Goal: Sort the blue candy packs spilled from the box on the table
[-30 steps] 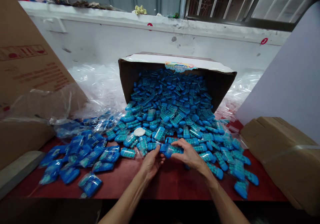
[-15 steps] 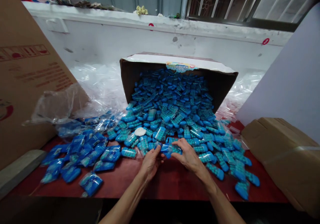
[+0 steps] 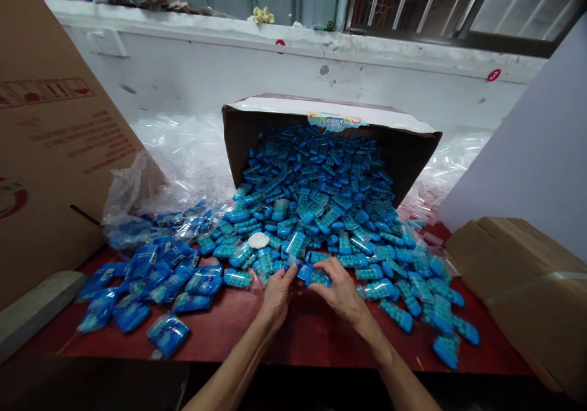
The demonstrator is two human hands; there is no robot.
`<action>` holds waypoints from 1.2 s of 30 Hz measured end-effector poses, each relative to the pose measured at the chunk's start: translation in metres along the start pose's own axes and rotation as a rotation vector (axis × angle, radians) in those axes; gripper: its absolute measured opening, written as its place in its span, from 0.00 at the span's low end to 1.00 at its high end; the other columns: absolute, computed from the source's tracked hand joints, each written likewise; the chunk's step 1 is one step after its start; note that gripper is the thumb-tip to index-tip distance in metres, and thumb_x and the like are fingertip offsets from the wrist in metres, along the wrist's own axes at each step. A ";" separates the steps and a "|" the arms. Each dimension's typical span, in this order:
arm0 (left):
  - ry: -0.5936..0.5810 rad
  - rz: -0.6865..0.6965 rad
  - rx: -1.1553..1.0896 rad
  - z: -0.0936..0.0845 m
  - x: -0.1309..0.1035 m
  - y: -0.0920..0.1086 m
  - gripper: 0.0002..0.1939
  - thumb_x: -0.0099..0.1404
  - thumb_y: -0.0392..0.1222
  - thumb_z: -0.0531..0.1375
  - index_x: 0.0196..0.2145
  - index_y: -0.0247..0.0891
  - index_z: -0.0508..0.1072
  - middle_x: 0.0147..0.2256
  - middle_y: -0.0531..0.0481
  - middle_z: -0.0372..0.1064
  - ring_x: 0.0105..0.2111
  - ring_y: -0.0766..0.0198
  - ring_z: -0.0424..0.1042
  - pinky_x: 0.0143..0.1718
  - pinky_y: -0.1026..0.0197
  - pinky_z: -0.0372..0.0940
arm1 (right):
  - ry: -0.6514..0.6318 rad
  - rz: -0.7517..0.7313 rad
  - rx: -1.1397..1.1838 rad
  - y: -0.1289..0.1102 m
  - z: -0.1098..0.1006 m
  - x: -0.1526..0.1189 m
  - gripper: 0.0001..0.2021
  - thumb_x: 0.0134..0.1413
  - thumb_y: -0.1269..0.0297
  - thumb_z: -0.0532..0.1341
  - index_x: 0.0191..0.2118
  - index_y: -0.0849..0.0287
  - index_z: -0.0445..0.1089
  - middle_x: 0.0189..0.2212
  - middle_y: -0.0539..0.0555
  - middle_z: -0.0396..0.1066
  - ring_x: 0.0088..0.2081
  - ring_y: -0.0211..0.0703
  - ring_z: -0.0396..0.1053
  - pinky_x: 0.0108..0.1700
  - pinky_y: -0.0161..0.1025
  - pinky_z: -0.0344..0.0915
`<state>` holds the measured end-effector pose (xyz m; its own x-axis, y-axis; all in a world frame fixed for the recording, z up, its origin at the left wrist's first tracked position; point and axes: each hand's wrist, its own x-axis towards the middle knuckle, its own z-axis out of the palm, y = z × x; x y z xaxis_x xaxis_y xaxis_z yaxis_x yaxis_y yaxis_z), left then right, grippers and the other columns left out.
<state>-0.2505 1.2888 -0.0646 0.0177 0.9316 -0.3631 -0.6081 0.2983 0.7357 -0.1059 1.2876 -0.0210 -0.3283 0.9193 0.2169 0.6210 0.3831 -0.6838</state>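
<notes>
At the front of the heap, my left hand (image 3: pixel 277 296) pinches a small blue packet (image 3: pixel 303 271) between thumb and fingers. On the packet's right side is my right hand (image 3: pixel 338 288), its thumb and fingers curved apart around a blue and teal piece (image 3: pixel 321 277); whether it grips that piece is unclear. Behind both hands, many blue and teal pieces in clear wrap (image 3: pixel 293 244) spill from a carton on its side (image 3: pixel 398 122). A white round thing (image 3: pixel 258 240) lies on them. Blue printed packets (image 3: pixel 204 280) are piled to the left.
A tall cardboard box (image 3: pixel 55 123) stands at the left, with a grey slab (image 3: pixel 41 307) before it. Clear plastic bags (image 3: pixel 183 148) lie behind the packets. At the right is a smaller brown box (image 3: pixel 523 288) on the red table (image 3: pixel 316 337).
The fingers of my right hand have moved slightly left along the packet. The clear bag at the left has shifted and bunched up. The view has moved slightly.
</notes>
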 end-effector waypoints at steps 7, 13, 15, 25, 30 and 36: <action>-0.108 -0.099 -0.094 0.007 -0.009 0.002 0.12 0.50 0.44 0.62 0.25 0.31 0.69 0.20 0.52 0.66 0.20 0.70 0.65 0.23 0.66 0.60 | 0.144 -0.054 0.052 -0.006 0.019 -0.001 0.12 0.47 0.68 0.57 0.41 0.58 0.65 0.39 0.57 0.61 0.43 0.46 0.59 0.46 0.43 0.59; -0.160 -0.241 -0.219 0.003 -0.012 0.016 0.08 0.53 0.39 0.60 0.32 0.33 0.70 0.26 0.50 0.70 0.27 0.66 0.69 0.29 0.64 0.63 | -0.098 0.121 0.658 -0.003 0.010 0.004 0.13 0.45 0.69 0.57 0.41 0.58 0.67 0.34 0.51 0.67 0.37 0.41 0.65 0.42 0.38 0.62; -0.166 -0.294 -0.247 0.005 -0.010 0.018 0.09 0.55 0.39 0.59 0.34 0.32 0.70 0.27 0.48 0.70 0.28 0.65 0.69 0.30 0.63 0.63 | -0.072 0.165 0.760 -0.002 0.011 0.002 0.15 0.44 0.69 0.58 0.42 0.58 0.67 0.33 0.51 0.68 0.37 0.41 0.65 0.41 0.38 0.62; -0.194 -0.281 -0.205 0.009 -0.017 0.008 0.10 0.55 0.41 0.58 0.35 0.34 0.68 0.28 0.51 0.68 0.25 0.69 0.67 0.24 0.66 0.61 | 0.042 0.199 0.893 0.010 0.022 0.001 0.20 0.42 0.67 0.60 0.45 0.54 0.63 0.36 0.50 0.63 0.37 0.38 0.63 0.40 0.37 0.61; -0.352 -0.277 -0.137 0.008 -0.027 0.007 0.09 0.56 0.41 0.57 0.33 0.32 0.69 0.29 0.49 0.68 0.27 0.66 0.68 0.24 0.65 0.59 | -0.163 0.228 1.071 0.021 0.016 0.001 0.25 0.38 0.68 0.64 0.47 0.52 0.61 0.39 0.50 0.62 0.33 0.34 0.64 0.35 0.32 0.62; -0.453 -0.236 -0.158 0.012 -0.032 0.004 0.09 0.57 0.39 0.56 0.35 0.32 0.69 0.28 0.48 0.67 0.26 0.69 0.66 0.25 0.66 0.58 | -0.281 0.224 1.148 0.019 0.009 -0.001 0.25 0.41 0.63 0.63 0.49 0.53 0.61 0.40 0.52 0.64 0.21 0.27 0.61 0.20 0.26 0.56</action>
<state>-0.2438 1.2624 -0.0431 0.4883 0.8496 -0.1995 -0.6573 0.5084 0.5563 -0.1000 1.2927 -0.0405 -0.5261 0.8491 -0.0476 -0.2654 -0.2171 -0.9394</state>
